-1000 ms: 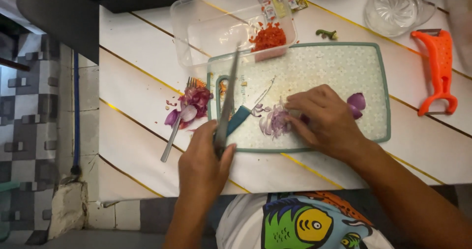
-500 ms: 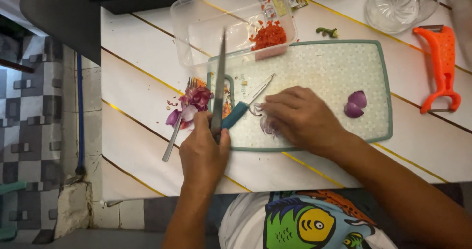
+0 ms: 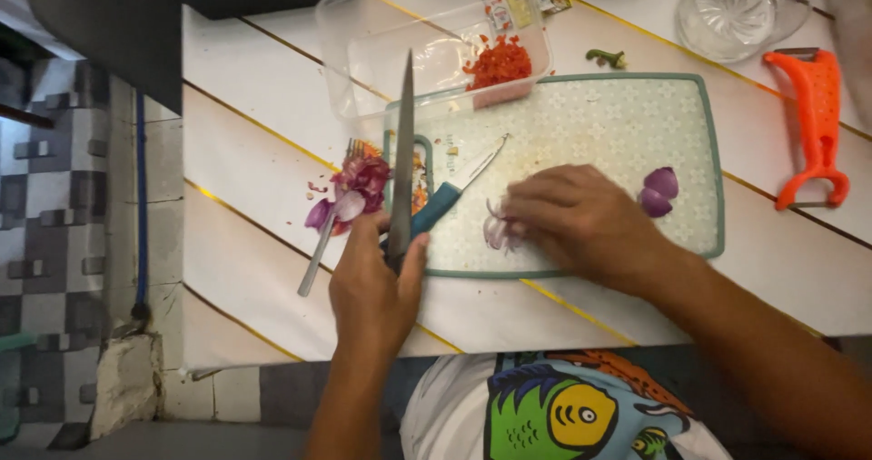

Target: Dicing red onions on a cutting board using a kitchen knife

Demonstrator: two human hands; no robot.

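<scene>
My left hand [image 3: 374, 287] grips a long kitchen knife [image 3: 403, 151] with its blade pointing away from me, just left of the pale green cutting board [image 3: 590, 119]. My right hand [image 3: 581, 224] lies flat on the board with its fingers over a small heap of sliced purple onion [image 3: 498, 231]. A small knife with a blue handle [image 3: 450, 197] rests on the board between my hands. Two onion pieces [image 3: 658, 191] sit to the right of my right hand.
Onion peels [image 3: 356, 187] and a fork [image 3: 322, 247] lie left of the board. Behind it stands a clear plastic tub [image 3: 391, 38] holding chopped red bits [image 3: 498, 62]. An orange peeler [image 3: 816, 124], a glass juicer [image 3: 731, 10] and a green stem [image 3: 607, 58] are at the right.
The long knife swung up off the board to its left side. My right hand slid left, gathering the sliced onion; the two onion pieces now lie uncovered.
</scene>
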